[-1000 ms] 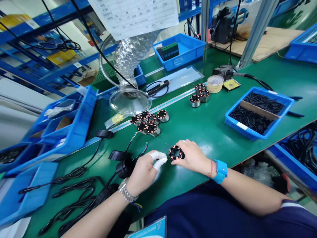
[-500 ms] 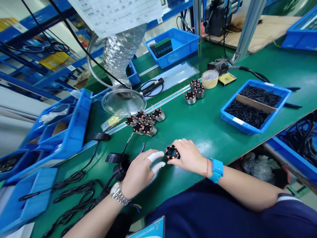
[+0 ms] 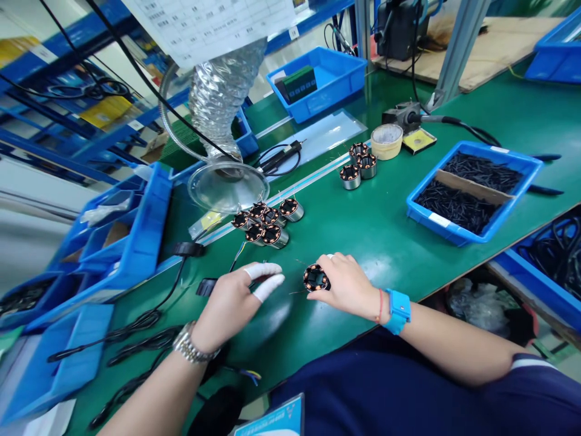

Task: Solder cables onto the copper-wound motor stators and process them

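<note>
My right hand [image 3: 347, 284] is wrapped round a small motor stator [image 3: 316, 278] with copper windings, its open end facing up on the green bench. Thin wire ends stick out from the stator's left side. Left of it, apart from the stator, is my left hand [image 3: 240, 297]. White finger covers sit on its thumb and forefinger, whose tips are close together with a small gap and nothing visible between them. Beyond my hands stands a cluster of several similar stators [image 3: 271, 225]. Another group of 3 stators [image 3: 358, 166] is farther back, beside a roll of tape [image 3: 387, 143].
A blue tray [image 3: 454, 229] of short black tubes stands at the right. Black cables [image 3: 149, 318] and a blue divided bin [image 3: 149, 224] occupy the left. An extraction funnel [image 3: 227, 189] on a foil duct hangs behind the stators. A soldering-iron stand [image 3: 402, 116] is at the back.
My left hand has moved left, away from the stator, and its thumb and forefinger tips have come closer together. My right hand keeps hold of the stator in nearly the same place.
</note>
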### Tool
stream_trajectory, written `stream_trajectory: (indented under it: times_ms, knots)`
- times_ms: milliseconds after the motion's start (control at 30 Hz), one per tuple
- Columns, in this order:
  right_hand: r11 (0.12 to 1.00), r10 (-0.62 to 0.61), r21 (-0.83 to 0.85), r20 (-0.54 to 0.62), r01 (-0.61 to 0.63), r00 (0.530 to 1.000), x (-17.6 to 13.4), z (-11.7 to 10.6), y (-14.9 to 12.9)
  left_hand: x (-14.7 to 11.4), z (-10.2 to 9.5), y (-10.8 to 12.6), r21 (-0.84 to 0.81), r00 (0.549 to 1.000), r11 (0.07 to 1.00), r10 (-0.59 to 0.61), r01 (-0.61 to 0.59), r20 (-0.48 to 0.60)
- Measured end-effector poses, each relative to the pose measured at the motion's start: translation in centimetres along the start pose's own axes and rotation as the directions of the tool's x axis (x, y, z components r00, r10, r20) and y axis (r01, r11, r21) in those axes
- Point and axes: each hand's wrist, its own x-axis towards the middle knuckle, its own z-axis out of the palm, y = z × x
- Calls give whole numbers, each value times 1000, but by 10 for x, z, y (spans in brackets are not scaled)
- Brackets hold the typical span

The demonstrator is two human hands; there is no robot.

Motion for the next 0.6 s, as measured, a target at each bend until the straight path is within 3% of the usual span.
stream_trajectory:
  times_ms: [100,233,467,600]
  knots:
    - [1000,0,4,8,0,1000,1,-1,0,12,-1,-3,-227,972,947,-211,229,104]
    - [1000,2,-3,10,-2,1000,1,-2,-1,25,9,1,-426,946,847,-259,319,194]
    - [1000,-8,0,-13,8,1000,1,0,0,26,9,13,-431,932,830,-274,354,238]
    - [1000,-7,9,-5,7,1000,1,1,1,23,6,12,-356,943,882,-235,308,234]
